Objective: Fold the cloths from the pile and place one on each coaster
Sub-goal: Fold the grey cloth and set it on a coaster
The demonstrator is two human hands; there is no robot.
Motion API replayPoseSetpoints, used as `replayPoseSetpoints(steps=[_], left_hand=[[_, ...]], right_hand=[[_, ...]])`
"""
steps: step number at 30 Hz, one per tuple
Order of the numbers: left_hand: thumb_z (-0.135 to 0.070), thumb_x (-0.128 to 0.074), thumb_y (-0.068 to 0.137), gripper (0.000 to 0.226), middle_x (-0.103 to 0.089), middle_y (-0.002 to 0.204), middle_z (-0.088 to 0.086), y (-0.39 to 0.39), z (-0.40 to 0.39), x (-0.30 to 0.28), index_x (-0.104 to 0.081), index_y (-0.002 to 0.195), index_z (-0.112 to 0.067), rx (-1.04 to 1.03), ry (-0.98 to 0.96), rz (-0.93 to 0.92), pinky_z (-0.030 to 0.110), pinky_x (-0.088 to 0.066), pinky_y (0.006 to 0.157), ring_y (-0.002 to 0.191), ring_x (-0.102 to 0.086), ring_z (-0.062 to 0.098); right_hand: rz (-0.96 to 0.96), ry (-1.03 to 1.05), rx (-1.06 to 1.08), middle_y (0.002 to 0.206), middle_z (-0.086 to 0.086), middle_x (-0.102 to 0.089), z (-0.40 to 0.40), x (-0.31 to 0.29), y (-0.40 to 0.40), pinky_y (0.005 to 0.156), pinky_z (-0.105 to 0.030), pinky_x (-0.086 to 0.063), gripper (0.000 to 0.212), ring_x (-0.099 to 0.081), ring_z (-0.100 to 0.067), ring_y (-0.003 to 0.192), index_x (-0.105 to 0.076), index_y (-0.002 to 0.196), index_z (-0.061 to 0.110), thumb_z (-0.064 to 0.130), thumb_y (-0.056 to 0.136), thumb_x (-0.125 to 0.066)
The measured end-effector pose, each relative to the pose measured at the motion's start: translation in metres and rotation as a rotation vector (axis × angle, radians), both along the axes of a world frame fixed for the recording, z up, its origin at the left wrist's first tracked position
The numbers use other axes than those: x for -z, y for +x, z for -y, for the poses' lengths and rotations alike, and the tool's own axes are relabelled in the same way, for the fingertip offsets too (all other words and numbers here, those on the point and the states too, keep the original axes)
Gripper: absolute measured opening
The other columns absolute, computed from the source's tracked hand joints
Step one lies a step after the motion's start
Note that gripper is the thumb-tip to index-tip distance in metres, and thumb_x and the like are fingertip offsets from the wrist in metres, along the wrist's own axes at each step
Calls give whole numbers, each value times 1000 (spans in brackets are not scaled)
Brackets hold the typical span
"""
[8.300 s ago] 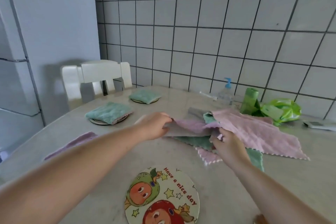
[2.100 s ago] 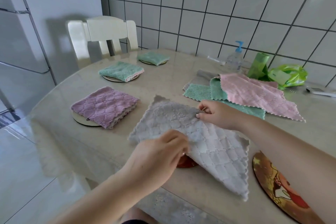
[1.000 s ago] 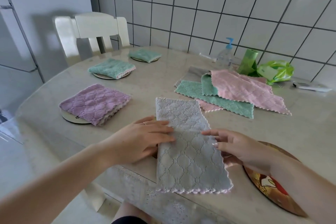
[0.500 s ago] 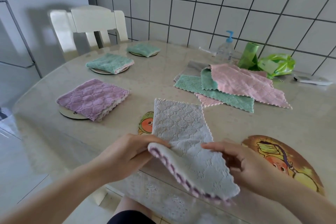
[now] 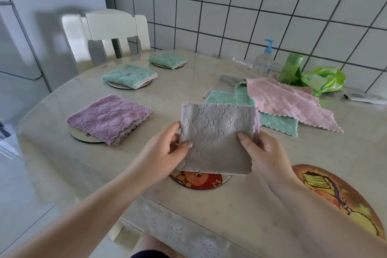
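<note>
Coaster (image 5: pixel 199 180) with red cartoon print sits at near tabletop (image 5: pixel 209 216) edge, mostly hidden under folded grey cloth (image 5: pixel 215 140). Left hand (image 5: pixel 165 151) and right hand (image 5: pixel 263 153) each pinch a side, grip clamped on cloth, holding it flat just above that coaster, likely to drop it square. Second printed coaster (image 5: pixel 343 199) at right is bare. Purple cloth (image 5: pixel 109 117) already covers its coaster; two teal cloths (image 5: pixel 129 75) farther back too. Unfolded pile (image 5: pixel 278 104) waits mid-right.
</note>
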State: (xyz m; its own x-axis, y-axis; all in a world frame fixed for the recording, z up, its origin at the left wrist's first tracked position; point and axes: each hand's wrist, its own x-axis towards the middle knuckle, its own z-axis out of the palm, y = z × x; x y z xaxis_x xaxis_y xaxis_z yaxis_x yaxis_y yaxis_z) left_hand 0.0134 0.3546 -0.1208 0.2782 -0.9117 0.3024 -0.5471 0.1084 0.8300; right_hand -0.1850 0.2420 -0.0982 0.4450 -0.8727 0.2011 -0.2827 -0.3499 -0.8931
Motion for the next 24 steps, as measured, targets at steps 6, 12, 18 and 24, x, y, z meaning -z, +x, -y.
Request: replayPoseSetpoints(steps=[6,12,18,24], left_hand=[[-31,-60,87,90,-56,74,-8,14,23,3,7,147,-30,-115,130,200,32,-48,67,67,-56,6],[-36,-66,82,103,-58,82,-10,18,30,4,14,146,-30,-169,192,188,29,-48,67,70,-57,8],[-36,-65,83,100,-58,84,-10,21,34,6,12,146,-31,-189,157,189,26,-47,66,69,-57,7],[-37,-65,82,100,-56,86,-13,22,38,6,12,146,-32,-201,195,204,27,-48,66,71,-56,7]], right_hand=[[-231,21,61,58,-3,-43,36,12,23,55,-30,-29,39,-43,-17,55,-47,65,7,36,86,-61],[-340,-44,54,53,3,-34,48,15,29,52,-31,-22,38,-34,-14,50,-34,59,17,25,86,-59],[-322,-34,71,53,3,-38,53,19,31,52,-31,-24,34,-37,-13,51,-39,61,16,25,88,-58],[-306,-5,61,61,3,-50,56,21,30,56,-31,-32,20,-49,-17,58,-55,76,12,28,88,-58]])
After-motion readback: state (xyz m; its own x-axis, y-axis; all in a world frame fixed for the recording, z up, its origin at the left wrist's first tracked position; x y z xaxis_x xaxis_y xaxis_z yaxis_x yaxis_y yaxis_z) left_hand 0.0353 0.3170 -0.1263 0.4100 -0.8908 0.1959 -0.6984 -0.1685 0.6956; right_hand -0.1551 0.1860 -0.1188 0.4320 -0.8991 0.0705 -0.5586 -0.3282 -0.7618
